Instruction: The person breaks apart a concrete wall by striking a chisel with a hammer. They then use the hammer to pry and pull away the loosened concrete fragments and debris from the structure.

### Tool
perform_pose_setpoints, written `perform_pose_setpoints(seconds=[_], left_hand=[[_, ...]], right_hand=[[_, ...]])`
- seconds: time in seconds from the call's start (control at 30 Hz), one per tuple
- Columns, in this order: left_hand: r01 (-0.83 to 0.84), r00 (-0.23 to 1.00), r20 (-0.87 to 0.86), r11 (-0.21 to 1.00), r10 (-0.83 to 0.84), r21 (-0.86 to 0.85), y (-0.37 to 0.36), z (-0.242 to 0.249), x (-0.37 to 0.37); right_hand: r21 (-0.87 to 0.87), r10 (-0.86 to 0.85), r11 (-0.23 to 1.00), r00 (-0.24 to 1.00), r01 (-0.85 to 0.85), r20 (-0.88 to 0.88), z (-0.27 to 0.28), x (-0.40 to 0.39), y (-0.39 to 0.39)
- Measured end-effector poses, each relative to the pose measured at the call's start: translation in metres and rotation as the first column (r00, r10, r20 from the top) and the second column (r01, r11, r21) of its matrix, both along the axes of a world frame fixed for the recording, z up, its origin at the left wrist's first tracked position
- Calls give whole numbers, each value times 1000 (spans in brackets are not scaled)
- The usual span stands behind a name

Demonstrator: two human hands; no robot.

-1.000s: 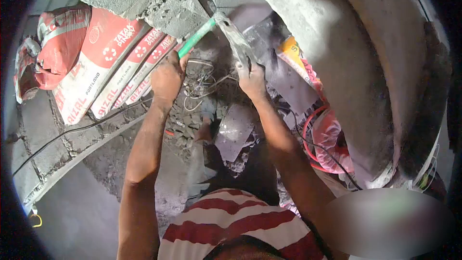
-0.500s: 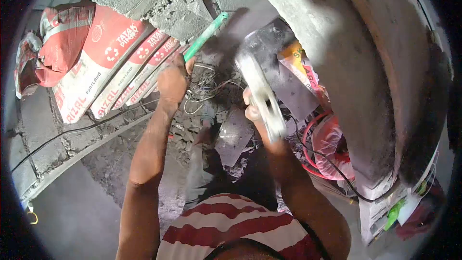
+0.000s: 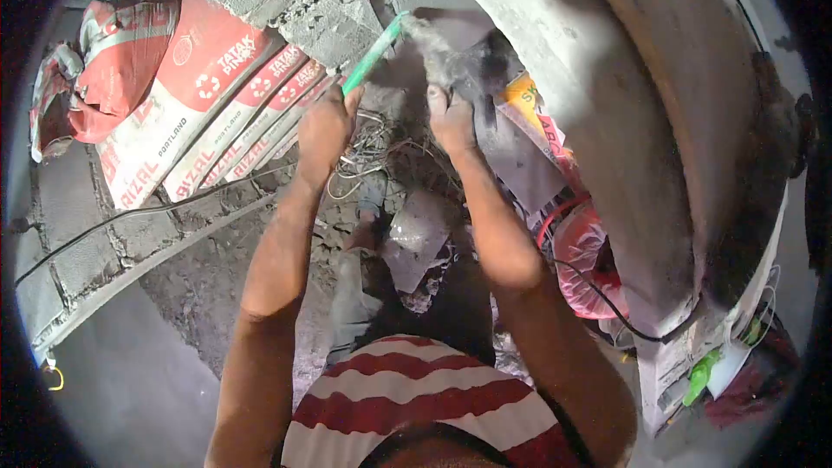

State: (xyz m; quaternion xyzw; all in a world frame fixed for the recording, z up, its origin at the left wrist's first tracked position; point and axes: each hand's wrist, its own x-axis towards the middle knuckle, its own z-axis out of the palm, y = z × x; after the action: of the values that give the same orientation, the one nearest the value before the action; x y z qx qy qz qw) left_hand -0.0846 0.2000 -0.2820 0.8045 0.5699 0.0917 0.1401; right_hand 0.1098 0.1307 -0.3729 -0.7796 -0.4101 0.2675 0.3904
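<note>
My left hand (image 3: 325, 132) is closed around a green rod (image 3: 374, 56), which slants up and right out of the fist past the rough concrete edge (image 3: 316, 13). Its lower end is hidden behind my hand. To the right, my right hand (image 3: 452, 121) is a fist, thumb uppermost, about level with the left. From it a long, pale tool (image 3: 431, 45), smeared by motion, reaches up and left to the rod's top end; its kind cannot be made out.
Red and white cement bags (image 3: 195, 91) lean at the left. Below them a black cable (image 3: 130, 224) crosses the block ledge (image 3: 74, 247). Tangled wires (image 3: 368, 143) and rubble lie ahead of my legs. A large grey curved mass (image 3: 641, 139) stands at the right, beside a pinkish plastic bag (image 3: 579, 256).
My right hand has swung up and forward with the pale tool, which now meets the rod's top end. My left hand has shifted slightly right, still holding the green rod.
</note>
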Motion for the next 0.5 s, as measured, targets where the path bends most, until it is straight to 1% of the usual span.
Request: perform_pose_setpoints(seconds=[0.03, 0.07, 0.1, 0.13, 0.17, 0.2, 0.23, 0.3, 0.33, 0.37, 0.4, 0.43, 0.5], left_hand=[[21, 999, 50, 999, -22, 30, 3, -1, 2], [14, 998, 61, 999, -17, 49, 10, 7, 9], [-127, 969, 164, 940, 186, -317, -1, 18, 11], [-185, 904, 179, 732, 389, -656, -18, 30, 20], [-158, 809, 141, 442, 571, -883, -21, 41, 36], [-67, 733, 175, 325, 658, -943, -41, 31, 45], [30, 648, 172, 201, 742, -979, -73, 17, 45], [-90, 792, 216, 460, 571, -883, -116, 21, 42], [-139, 861, 278, 723, 426, -677, -128, -37, 23], [-99, 922, 250, 804, 296, -586, -116, -15, 19], [-111, 954, 204, 891, 219, -440, -102, -14, 13], [-110, 978, 140, 954, 153, -280, -89, -15, 7], [-7, 996, 83, 998, 12, -60, -62, -8, -5]], right_hand=[[101, -42, 994, 998, 47, -49, 12, 5, -1], [61, -21, 998, 1000, 23, -22, 42, 9, 3], [-17, -2, 1000, 1000, 2, -13, 62, 2, -17], [4, 13, 1000, 1000, -13, -18, 56, -5, -41], [64, 31, 997, 1000, -31, 2, 65, -5, -45], [140, 15, 990, 997, -3, -82, 77, -7, -60], [215, -29, 976, 1000, 29, -1, 82, -8, -71], [117, -36, 991, 972, 65, -233, 81, -5, -96], [105, -44, 992, 972, 70, -231, 69, -2, -110], [81, -53, 993, 946, 83, -321, 52, 1, -121], [69, -58, 993, 912, 94, -407, 40, 7, -123], [78, -55, 993, 912, 94, -406, 35, 10, -124], [2, -70, 996, 827, 86, -558, 24, 7, -134]])
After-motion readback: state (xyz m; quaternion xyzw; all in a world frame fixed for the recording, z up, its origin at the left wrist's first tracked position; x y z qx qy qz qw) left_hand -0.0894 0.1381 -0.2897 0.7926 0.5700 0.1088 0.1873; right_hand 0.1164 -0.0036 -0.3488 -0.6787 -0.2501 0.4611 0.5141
